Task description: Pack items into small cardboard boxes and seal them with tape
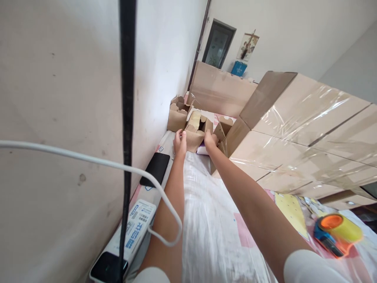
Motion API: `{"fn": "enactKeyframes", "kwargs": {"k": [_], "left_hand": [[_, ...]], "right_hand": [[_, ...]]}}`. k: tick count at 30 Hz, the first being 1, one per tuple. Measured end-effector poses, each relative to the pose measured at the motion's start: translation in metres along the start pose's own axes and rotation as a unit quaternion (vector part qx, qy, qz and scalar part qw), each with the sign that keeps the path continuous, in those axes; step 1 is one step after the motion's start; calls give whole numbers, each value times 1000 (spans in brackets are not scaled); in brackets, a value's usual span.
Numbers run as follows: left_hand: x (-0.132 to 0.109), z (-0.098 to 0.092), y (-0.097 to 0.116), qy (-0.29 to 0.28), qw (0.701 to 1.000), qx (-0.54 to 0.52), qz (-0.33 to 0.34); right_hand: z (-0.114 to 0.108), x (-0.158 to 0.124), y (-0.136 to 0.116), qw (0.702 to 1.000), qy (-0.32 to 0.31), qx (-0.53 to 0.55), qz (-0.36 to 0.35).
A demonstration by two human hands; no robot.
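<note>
Both arms stretch forward to a small open cardboard box [194,140] with its top flaps up. Along its left side lies my left hand [180,143], fingers curled against the cardboard. On the right side my right hand [210,141] grips the same box near its edge. Something yellowish [194,119] shows in the box opening. A white and purple item [202,149] sits under my right hand, partly hidden. Another open cardboard box [176,119] stands against the wall at the left, and a further open box [225,125] is just right of my right hand.
Large taped cartons [294,129] are stacked at the right, and a long carton [222,86] is behind. A black phone [155,169] and white power strip [137,226] line the left wall; a white cable [88,158] crosses in front. A tape dispenser [335,234] rests on the sheet [212,220].
</note>
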State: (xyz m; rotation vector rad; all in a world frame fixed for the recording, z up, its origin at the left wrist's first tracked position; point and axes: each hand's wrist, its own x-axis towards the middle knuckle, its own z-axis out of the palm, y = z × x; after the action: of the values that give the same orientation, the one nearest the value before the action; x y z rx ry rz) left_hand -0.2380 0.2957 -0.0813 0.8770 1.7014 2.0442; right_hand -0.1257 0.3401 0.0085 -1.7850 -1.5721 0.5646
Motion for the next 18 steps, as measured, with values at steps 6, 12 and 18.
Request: {"fn": "enactKeyframes", "kwargs": {"k": [6, 12, 18], "left_hand": [[-14, -9, 39, 12, 996, 59, 62], [-40, -16, 47, 28, 993, 104, 39], [-46, -21, 22, 76, 993, 85, -15]], "right_hand": [[-31, -23, -4, 997, -12, 62, 43], [-61, -44, -18, 991, -49, 123, 29], [-55, -61, -3, 991, -84, 102, -16]]}}
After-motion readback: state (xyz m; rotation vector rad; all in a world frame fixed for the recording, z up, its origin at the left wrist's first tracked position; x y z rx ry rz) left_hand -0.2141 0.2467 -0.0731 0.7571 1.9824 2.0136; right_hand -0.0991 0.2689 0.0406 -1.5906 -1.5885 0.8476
